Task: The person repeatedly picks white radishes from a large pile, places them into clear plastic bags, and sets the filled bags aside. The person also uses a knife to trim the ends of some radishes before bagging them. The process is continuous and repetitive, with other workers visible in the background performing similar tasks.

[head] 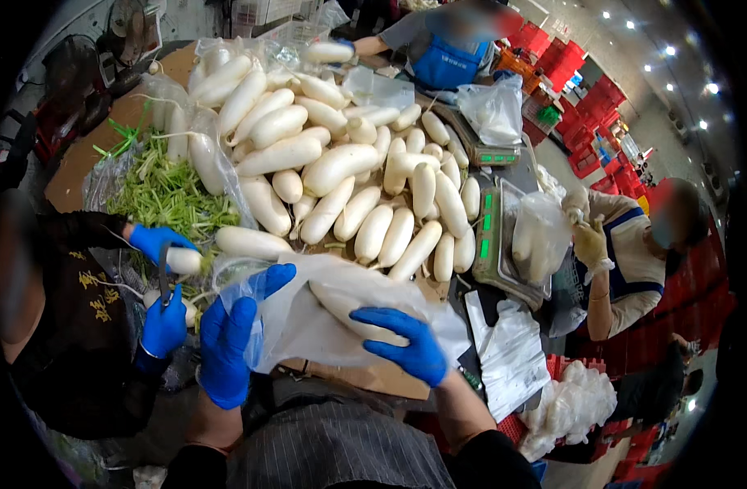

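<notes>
In a blue glove, my left hand (227, 348) has the mouth of a translucent plastic bag (288, 324) over its spread fingers. My right hand (410, 345), also gloved in blue, grips a white radish (355, 315) through the film of that bag. The radish lies slanted inside the bag, its far end blurred by the plastic. Beyond the bag, a large heap of loose white radishes (343, 168) covers the cardboard-topped table (386, 373). One more radish (251, 242) rests just past my left fingertips.
At left, a co-worker's gloved hands (164, 318) hold a knife (164, 269) and a radish (183, 261) beside cut green stems (166, 189). Digital scales (495, 238) stand at right, where another person holds a filled bag (537, 235). White plastic bags (514, 354) hang nearer me.
</notes>
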### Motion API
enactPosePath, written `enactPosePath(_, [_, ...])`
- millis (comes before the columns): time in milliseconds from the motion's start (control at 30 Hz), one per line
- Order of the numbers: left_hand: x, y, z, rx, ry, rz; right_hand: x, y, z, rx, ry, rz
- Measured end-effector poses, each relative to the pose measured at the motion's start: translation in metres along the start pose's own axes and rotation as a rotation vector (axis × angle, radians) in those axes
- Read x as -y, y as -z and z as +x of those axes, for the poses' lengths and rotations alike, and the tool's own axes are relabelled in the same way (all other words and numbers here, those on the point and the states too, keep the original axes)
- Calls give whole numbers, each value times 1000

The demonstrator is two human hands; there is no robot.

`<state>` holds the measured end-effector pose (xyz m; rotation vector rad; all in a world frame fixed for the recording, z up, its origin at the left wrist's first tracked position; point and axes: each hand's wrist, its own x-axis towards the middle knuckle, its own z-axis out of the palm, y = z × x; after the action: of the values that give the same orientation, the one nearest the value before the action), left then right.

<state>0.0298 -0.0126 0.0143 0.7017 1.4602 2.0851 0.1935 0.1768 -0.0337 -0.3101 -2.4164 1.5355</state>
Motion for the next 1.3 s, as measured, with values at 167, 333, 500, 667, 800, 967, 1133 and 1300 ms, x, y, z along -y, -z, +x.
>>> enactPosePath(167, [-2,1,-17,92,42,57,-31,58,75,-415,-175,331])
enactPosePath(333, [-4,-2,-14,252,77,121,-142,-2,157,-207,-392,-898])
enactPosePath(500, [-9,5,-19,98,130,173,-162,-12,162,-196,-369,-1159])
enactPosePath(667, [-1,12,-21,96,-5,302,-135,60,137,-273,-483,-313])
enactPosePath(800, [3,10,-16,101,-7,362,-145,122,92,-282,-126,544])
enactPosePath(967, [12,5,2,113,-63,303,-3,50,60,-196,-97,913])
enactPosePath(1133, [20,2,14,13,11,241,-33,-22,27,147,29,31])
enactPosePath(1300, [23,3,3,-40,16,108,-21,11,19,196,19,-130])
